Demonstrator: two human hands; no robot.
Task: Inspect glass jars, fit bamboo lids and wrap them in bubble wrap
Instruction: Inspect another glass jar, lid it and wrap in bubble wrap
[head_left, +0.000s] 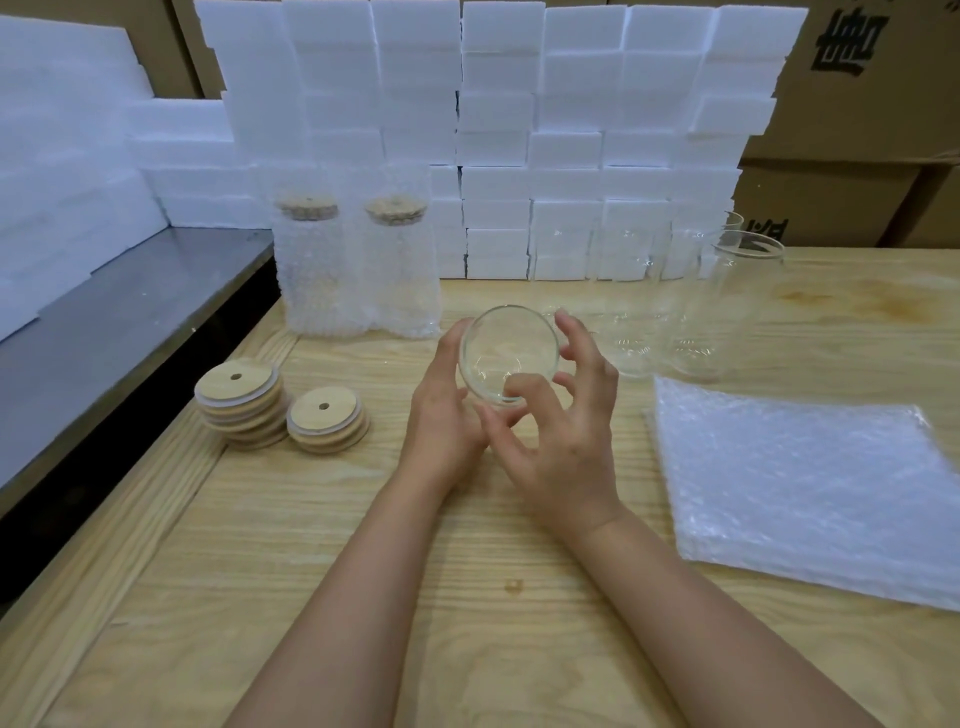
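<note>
A clear glass jar (508, 353) is tilted with its open mouth toward me, above the middle of the wooden table (322, 561). My left hand (441, 415) grips its left side from below. My right hand (563, 421) holds its right side, fingers spread and curled round the rim. Two stacks of bamboo lids (240, 400) (326, 418) lie to the left. A pile of bubble wrap sheets (800, 488) lies at the right. Two wrapped, lidded jars (306, 270) (397, 270) stand behind.
Several bare glass jars (727, 306) stand at the back right. A wall of white foam blocks (498, 130) runs along the back, with cardboard boxes (852, 114) behind. A dark metal shelf (119, 322) borders the table on the left.
</note>
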